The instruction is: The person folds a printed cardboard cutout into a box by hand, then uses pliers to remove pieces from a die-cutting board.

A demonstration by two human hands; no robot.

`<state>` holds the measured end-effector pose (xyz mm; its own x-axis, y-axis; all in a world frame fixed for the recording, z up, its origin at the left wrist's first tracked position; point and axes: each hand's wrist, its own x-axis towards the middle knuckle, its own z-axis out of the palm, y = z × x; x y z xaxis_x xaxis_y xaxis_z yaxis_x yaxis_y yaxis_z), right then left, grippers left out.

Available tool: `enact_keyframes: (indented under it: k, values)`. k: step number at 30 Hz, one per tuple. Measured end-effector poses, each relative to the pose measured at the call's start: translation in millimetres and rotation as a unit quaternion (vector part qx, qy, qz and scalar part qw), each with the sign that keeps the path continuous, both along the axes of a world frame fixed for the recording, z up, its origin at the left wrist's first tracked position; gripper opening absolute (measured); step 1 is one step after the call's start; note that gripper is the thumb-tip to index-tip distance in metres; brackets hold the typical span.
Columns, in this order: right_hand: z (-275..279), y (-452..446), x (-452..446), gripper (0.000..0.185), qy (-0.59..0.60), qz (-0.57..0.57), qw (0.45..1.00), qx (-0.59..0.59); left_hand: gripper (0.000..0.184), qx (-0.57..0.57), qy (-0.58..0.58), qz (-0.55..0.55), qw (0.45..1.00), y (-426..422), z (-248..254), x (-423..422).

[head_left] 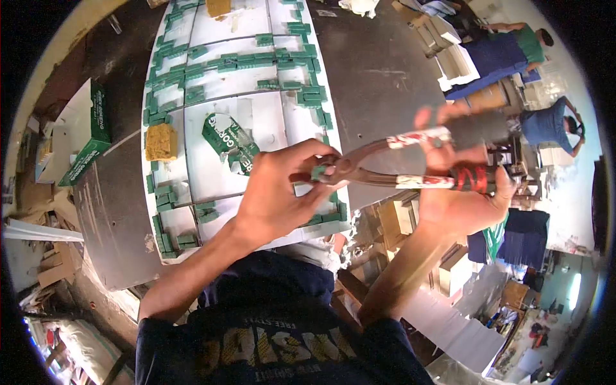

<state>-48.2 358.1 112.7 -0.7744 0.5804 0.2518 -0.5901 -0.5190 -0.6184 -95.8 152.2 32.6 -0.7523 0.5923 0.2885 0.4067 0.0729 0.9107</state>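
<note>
My left hand pinches a small green piece at the jaws of a pair of long-handled nippers. The fingers of my right hand wrap round the tool's handles, which are spread apart; the upper handle is blurred. Below the hands lies a white panel with dark lines and many small green blocks along them. A torn green printed wrapper rests on the panel, left of my left hand. Near the panel's left edge is a yellow sponge-like block.
The panel lies on a dark table. An open green and white carton stands at the left. Two people are at the upper right, near stacked pale boxes. Another yellow block sits at the panel's far end.
</note>
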Motion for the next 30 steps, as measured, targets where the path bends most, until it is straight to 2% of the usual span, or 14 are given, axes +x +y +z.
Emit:
enact_keyframes:
  k: [2,3,4,6,7,9,10,12,14,16,18,21,28,30]
  values:
    - [-3,-2,-9,0.097,-0.007,0.022,1.000,0.006,0.032,-0.024,-0.058,0.043,0.997,-15,0,-1]
    - [-3,-2,-14,0.106,-0.018,0.041,0.999,0.019,0.031,-0.117,-0.045,0.080,0.989,-26,4,-1]
    - [-5,1,-21,0.106,-0.016,0.041,0.999,0.017,0.038,-0.123,0.006,0.110,0.986,-39,-4,-4]
    - [-8,6,-36,0.110,0.032,0.046,0.989,0.137,0.051,-0.331,-0.065,0.174,0.925,-55,37,-20]
    - [-8,6,-44,0.111,0.052,0.060,0.986,0.148,0.051,-0.329,-0.065,0.177,0.925,-65,31,-27]
    - [-13,10,-61,0.110,0.066,0.079,0.981,0.166,0.066,-0.327,0.273,0.147,0.893,-83,10,-42]
    - [-15,12,-69,0.109,0.078,0.095,0.975,0.183,0.066,-0.326,0.276,0.149,0.892,-76,5,-47]
    - [-16,9,-80,0.107,0.073,0.098,0.977,0.173,0.076,-0.193,0.198,0.102,0.956,-49,0,-51]
    - [-16,4,-89,0.106,0.042,0.120,0.971,0.202,0.069,-0.165,0.117,0.052,0.978,-21,-2,-47]
    - [-14,-4,-95,0.108,0.041,0.151,0.966,0.208,0.070,-0.182,0.092,0.022,0.979,1,-7,-47]
    - [-3,-21,-94,0.110,-0.012,0.182,0.953,0.243,0.059,-0.176,0.035,0.038,0.983,13,-7,-48]
    - [0,-35,-98,0.111,-0.022,0.207,0.935,0.287,0.041,-0.084,0.026,0.073,0.993,22,-25,-55]
    - [-13,-44,-109,0.103,-0.051,0.296,0.892,0.338,0.040,-0.084,0.022,0.095,0.992,21,-27,-55]
    - [-21,-45,-111,0.101,-0.059,0.305,0.885,0.347,0.040,-0.136,-0.019,0.025,0.990,6,-18,-54]
